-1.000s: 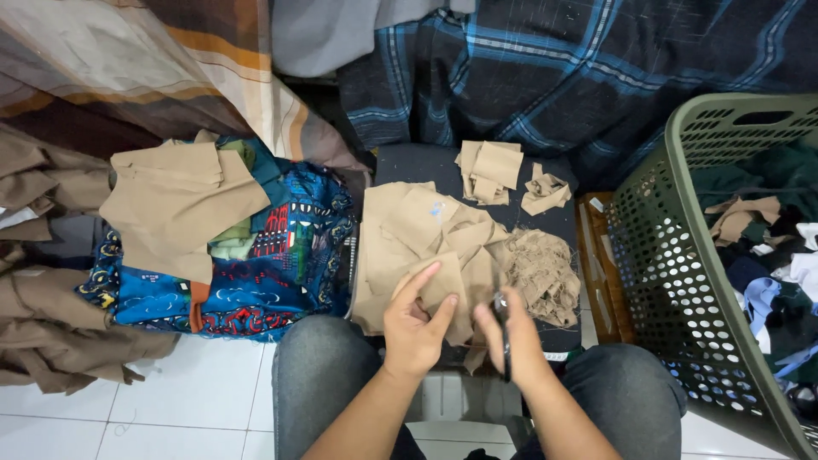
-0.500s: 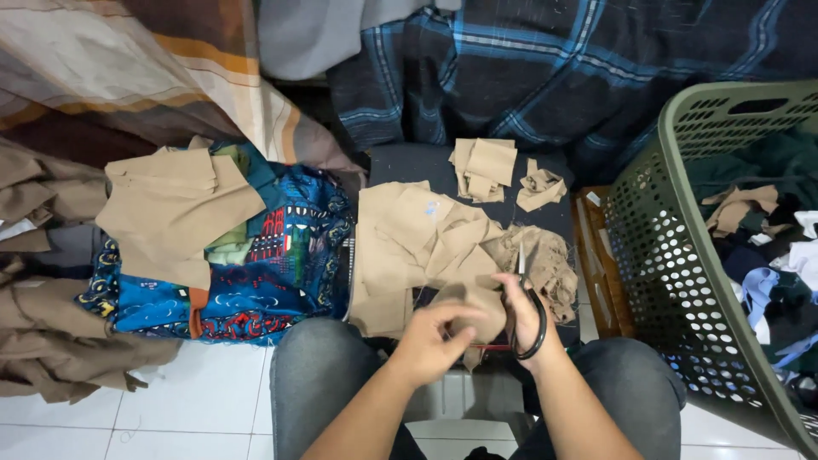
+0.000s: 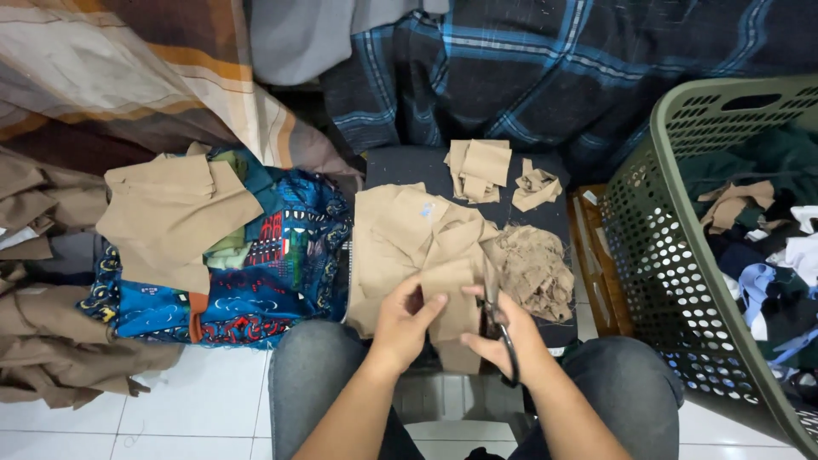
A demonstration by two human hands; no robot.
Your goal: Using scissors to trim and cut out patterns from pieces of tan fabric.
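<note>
We hold a tan strip [image 3: 452, 298] between both hands, over our lap. Our left hand [image 3: 402, 322] pinches its left edge, fingers closed on the cloth. Our right hand [image 3: 501, 339] is closed around the scissors [image 3: 497, 319], whose blades point up along the strip's right edge; we cannot tell whether the blades bite the cloth. Just past the grip lies a tan garment [image 3: 409, 234], and right of it a frayed scrap heap [image 3: 537, 271]. Farther beyond sit folded tan pieces [image 3: 480, 168]. Well to the right of the grip stands a green basket [image 3: 656, 255] of clothes; to the left, blue patterned cloth [image 3: 273, 273] under more tan cloth [image 3: 170, 213].
</note>
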